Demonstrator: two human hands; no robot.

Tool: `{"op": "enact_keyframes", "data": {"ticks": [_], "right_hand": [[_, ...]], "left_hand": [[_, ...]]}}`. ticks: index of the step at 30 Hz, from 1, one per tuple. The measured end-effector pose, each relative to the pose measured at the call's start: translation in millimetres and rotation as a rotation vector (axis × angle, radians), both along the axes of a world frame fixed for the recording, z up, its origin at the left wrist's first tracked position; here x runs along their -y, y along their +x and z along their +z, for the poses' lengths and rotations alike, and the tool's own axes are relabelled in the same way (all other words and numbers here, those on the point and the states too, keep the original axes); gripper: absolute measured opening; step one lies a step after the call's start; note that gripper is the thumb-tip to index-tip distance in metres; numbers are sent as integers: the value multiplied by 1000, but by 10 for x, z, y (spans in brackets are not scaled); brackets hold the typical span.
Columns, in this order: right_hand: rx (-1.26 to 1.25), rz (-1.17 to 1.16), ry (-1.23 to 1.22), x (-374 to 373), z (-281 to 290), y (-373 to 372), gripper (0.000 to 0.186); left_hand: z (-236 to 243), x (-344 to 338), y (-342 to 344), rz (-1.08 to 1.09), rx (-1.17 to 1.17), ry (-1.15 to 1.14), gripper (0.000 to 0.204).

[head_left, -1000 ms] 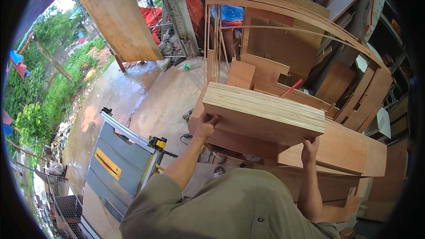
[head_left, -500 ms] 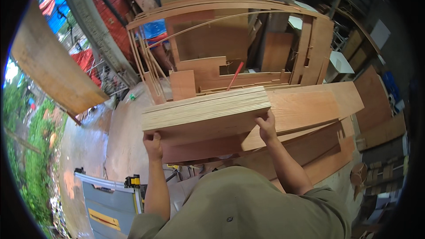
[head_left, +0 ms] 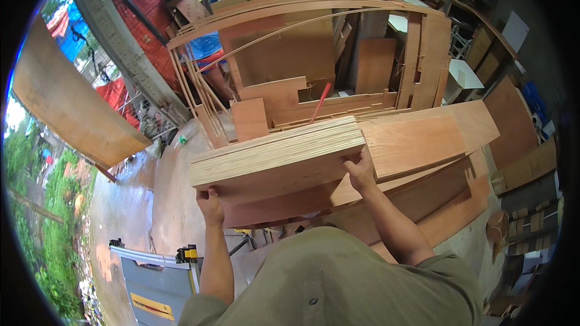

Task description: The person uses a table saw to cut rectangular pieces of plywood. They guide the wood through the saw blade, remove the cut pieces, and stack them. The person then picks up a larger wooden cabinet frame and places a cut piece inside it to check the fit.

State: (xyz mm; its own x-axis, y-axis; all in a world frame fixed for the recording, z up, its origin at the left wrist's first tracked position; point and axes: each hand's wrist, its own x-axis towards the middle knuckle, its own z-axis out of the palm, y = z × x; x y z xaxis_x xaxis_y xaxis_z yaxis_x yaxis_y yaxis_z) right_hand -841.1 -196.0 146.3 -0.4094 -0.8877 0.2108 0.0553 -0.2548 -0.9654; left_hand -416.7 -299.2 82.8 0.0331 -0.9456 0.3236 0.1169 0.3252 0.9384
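Currently I watch the left hand (head_left: 211,206) and right hand (head_left: 360,170) clamp opposite ends of a plywood stack (head_left: 278,154) before the torso (head_left: 308,274); it blocks part of the flat boards (head_left: 417,139) from me, a red stick (head_left: 321,102) and curved wooden frame (head_left: 434,66) show beyond, and a table saw (head_left: 154,280) sits lower left

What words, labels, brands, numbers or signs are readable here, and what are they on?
None is readable.
Board stack, front face: faint marks, too small and blurred to read or call writing.
Grey machine table, partly cut off: nothing legible.
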Motion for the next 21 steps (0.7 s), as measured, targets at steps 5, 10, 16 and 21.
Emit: {"op": "enact_keyframes", "data": {"ticks": [5,10,16,21], "right_hand": [[46,1,-131,84,-179,-1,43],[-33,-72,-160,54,-232,-58,47],[-51,-70,-150,59,-194,-17,40],[15,-33,-149,56,-216,-34,43]], "left_hand": [[109,-119,-51,229,227,19,42],[410,-226,-250,379,522,166,27],[595,-283,-408,153,-57,21,34],[568,-276,-406,158,-14,47,37]]}}
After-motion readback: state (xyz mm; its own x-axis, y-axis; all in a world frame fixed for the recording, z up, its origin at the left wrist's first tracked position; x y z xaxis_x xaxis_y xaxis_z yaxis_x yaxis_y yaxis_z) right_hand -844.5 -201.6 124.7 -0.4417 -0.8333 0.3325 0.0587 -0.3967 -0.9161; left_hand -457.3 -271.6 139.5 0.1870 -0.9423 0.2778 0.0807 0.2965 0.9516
